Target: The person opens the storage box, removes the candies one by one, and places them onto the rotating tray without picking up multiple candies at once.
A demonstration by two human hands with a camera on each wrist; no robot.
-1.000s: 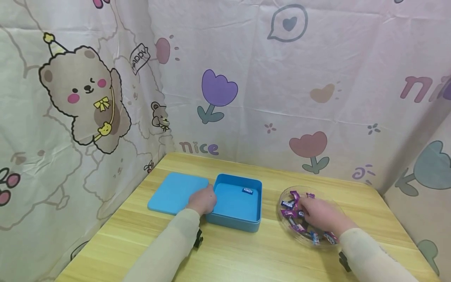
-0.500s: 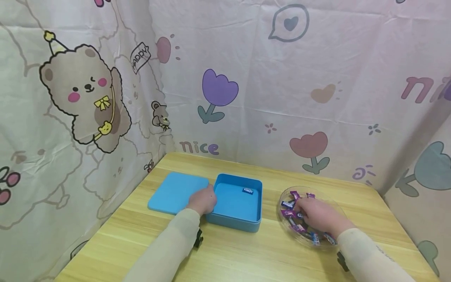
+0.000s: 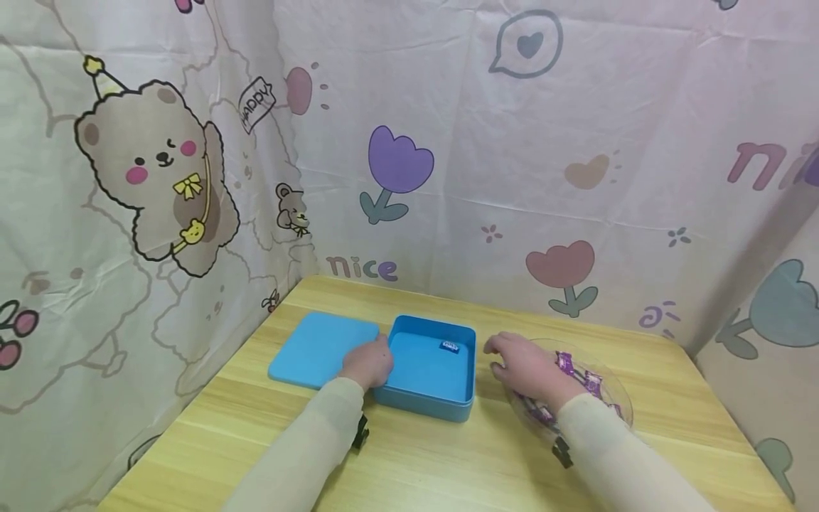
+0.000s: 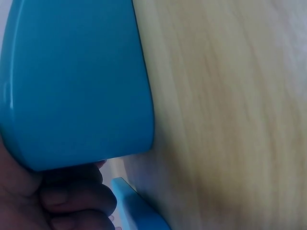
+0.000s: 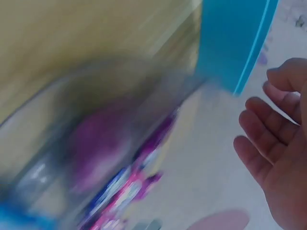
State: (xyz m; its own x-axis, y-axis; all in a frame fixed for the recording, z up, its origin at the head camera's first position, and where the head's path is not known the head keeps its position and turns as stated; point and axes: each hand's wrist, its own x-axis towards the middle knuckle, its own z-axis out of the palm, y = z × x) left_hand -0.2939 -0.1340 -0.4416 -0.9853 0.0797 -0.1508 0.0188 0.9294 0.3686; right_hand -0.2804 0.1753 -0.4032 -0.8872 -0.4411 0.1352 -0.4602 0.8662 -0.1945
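My left hand (image 3: pixel 368 364) grips the left wall of an open blue square box (image 3: pixel 425 407); in the left wrist view its curled fingers (image 4: pixel 79 196) sit against the box wall. One small dark-blue wrapped candy (image 3: pixel 450 346) lies inside, near the back. My right hand (image 3: pixel 531 366) is raised over the left side of a clear round bowl (image 3: pixel 623 398), with its fingertips toward the box. Its thumb and fingers are apart, and no candy shows between them. Purple-wrapped candies (image 3: pixel 593 384) lie in the bowl, partly hidden by the hand and sleeve.
A flat blue lid (image 3: pixel 320 348) lies on the wooden table (image 3: pixel 441 462) left of the box. Printed curtains (image 3: pixel 480 178) rise behind the table and along both sides.
My right hand has lifted off the candies in the bowl and moved left toward the box, its fingers spreading from a pinch. The left hand and the box have stayed in place.
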